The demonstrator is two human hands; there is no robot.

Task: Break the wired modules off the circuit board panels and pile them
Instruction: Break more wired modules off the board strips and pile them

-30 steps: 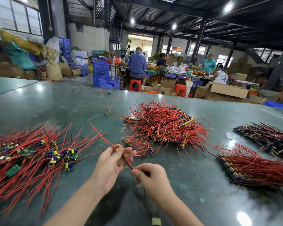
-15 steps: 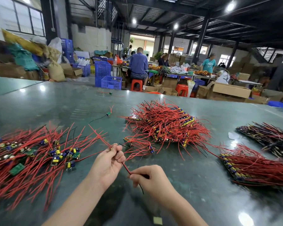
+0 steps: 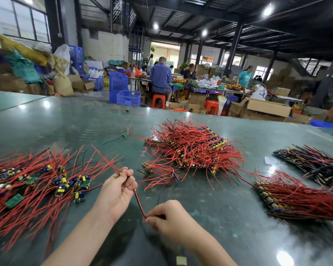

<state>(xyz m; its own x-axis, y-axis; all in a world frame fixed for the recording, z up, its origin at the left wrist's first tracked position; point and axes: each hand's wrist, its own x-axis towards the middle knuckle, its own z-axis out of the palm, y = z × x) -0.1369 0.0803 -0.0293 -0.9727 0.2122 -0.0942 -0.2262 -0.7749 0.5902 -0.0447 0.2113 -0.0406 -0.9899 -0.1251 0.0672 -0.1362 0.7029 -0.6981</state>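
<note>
A red wire (image 3: 139,201) runs taut between the two hands, just above the table (image 3: 209,217) near its front edge. The left hand (image 3: 118,191) has its fingers curled round the upper end, where more red leads fan up and away to the left; any module it may enclose is hidden in the fist. The right hand (image 3: 168,220) pinches the lower end between thumb and curled fingers.

To finish the step well, I judge the left hand should carry the piece across to the loose pile (image 3: 33,187) lying just to its left, and the right should let the wire go first so it does not drag. Lay it down with leads pointing the same way as the rest, or they will tangle.

Unbroken panels wait ahead: a heap (image 3: 192,148) at centre, one panel (image 3: 296,198) on the right, a darker one (image 3: 313,162) beyond it. A stray module (image 3: 125,134) lies alone further back.

Against half a second ago, the hands have drawn apart, the right sliding down and nearer the body, so a longer stretch of wire shows between them. The left has barely shifted.
</note>
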